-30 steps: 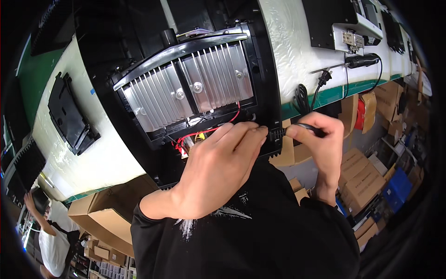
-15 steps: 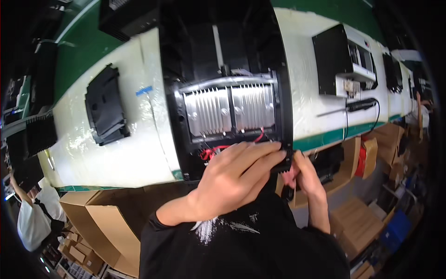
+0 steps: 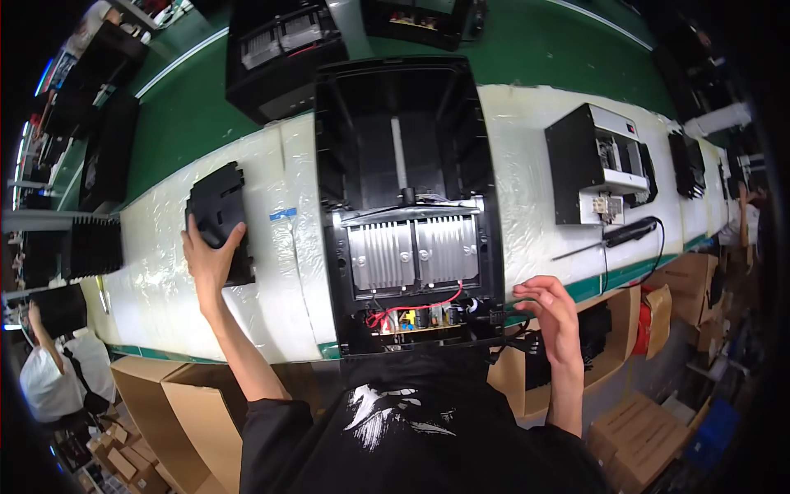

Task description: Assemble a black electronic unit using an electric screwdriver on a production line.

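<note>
My left hand [image 3: 211, 259] reaches out to the left and grips a black plastic cover [image 3: 220, 198], thumb on one edge and fingers on the other. In front of me lies a large black housing [image 3: 403, 82], holding two silver finned heat sinks [image 3: 380, 257]. Red wires [image 3: 399, 310] and a small circuit board with coloured parts show at its near end. My right hand [image 3: 555, 317] is raised beside the housing's near right corner, fingers loosely bent and nothing in them. A black cable [image 3: 510, 342] hangs at that corner.
On the right stand a black-and-white metal unit [image 3: 576, 165] and a black corded tool [image 3: 632, 233]. Cardboard boxes [image 3: 193, 428] line the bench's near side. More black housings [image 3: 284, 66] sit beyond it. Other people work at far left and far right.
My left hand has left the housing's near right corner and moved left onto the cover. My right hand has come away from the corner and opened. The view has shifted, showing more beyond the bench.
</note>
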Demonstrator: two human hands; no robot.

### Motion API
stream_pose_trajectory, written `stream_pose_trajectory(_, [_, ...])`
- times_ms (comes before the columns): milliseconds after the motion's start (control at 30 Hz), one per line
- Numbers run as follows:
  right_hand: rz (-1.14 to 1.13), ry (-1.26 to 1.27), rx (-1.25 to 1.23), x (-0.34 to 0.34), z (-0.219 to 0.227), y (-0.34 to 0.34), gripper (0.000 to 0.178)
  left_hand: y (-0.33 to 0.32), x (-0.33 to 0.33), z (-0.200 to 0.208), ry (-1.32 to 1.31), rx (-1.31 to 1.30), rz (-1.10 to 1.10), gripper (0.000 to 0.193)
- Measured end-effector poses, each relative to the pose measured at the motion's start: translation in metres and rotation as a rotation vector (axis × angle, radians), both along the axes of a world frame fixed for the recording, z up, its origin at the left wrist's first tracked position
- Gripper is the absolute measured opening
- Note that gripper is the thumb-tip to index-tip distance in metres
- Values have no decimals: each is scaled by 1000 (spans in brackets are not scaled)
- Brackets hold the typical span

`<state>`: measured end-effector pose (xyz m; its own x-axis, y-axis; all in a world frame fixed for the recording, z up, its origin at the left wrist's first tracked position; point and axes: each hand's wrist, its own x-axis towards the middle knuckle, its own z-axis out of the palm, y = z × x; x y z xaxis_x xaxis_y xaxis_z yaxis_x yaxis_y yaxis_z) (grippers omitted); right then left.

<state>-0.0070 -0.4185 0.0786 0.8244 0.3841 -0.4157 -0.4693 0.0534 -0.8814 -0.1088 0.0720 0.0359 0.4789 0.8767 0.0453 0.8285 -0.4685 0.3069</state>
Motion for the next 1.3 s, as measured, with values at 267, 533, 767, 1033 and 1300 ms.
stream_pose_trajectory(267, [1, -317, -232, 28, 20, 16, 20, -26, 10, 44, -204, -20, -12, 75])
stream_pose_trajectory(533, [33, -570, -191, 44, 59, 64, 17, -60, 4, 109, -961, -586, -290, 42])
stream_pose_trajectory(767, [72, -1429, -275, 49, 92, 128, 83, -123, 38, 141, -886, -631, -787, 37])
stream_pose_trajectory(1033, [137, -824, 111, 99, 73, 120, 35, -121, 97, 153, -1012, -75, -1106, 69])
stream_pose_trajectory(1300, [133, -917, 51, 112, 42, 126, 34, -111, 93, 87, -882, -746, -854, 29])
